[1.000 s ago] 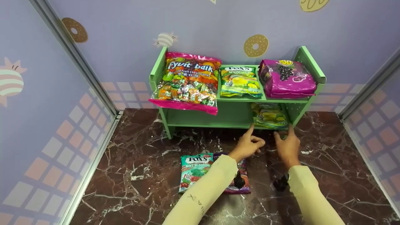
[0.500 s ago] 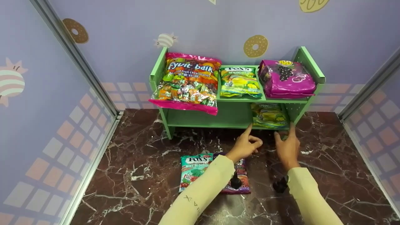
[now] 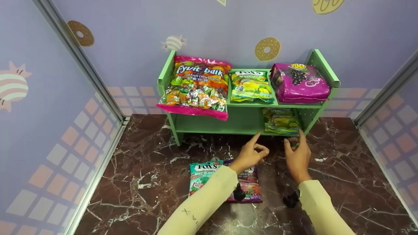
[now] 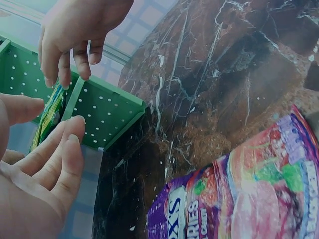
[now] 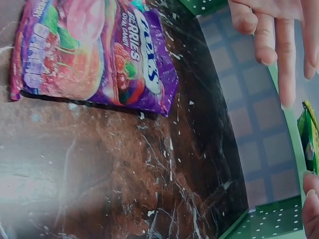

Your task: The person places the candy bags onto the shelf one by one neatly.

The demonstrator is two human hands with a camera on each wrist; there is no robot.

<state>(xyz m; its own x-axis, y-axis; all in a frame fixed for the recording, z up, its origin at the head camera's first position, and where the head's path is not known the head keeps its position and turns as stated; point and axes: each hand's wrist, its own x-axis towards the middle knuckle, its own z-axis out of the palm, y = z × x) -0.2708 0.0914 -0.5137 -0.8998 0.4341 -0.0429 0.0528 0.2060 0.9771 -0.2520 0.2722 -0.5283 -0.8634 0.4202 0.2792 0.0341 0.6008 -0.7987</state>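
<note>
- Lilac walls (image 3: 130, 39) printed with sweets and tiles stand around a dark marbled counter (image 3: 140, 176).
- Left grip (image 3: 249, 156) holds nothing: its index finger is stretched to the front edge of the lower shelf (image 3: 215, 124), near the pack there.
- Right grip (image 3: 298, 159) is also without a load; its index finger and thumb are spread, the fingertip at the near corner of the same pack. Whether it touches, I cannot tell.
- Between and beyond the hands lies this yellow-green pack (image 3: 281, 121), at the right end of the lower shelf of the green rack (image 3: 327, 70).
- On the upper shelf there are, from left to right, the large fruit candy bag (image 3: 200, 83), whose lower end hangs over the front edge, a yellow Fox's pack (image 3: 250, 86) and a purple bag (image 3: 302, 85).
- Nearer to the person, the teal mint pack (image 3: 200, 178) and the purple berries pack (image 3: 249, 186) lie side by side on the counter, partly under the left sleeve (image 3: 209, 199).
- In my judgement, the filling of the rack is more than half done: four packs are in place, these two probably remain.
</note>
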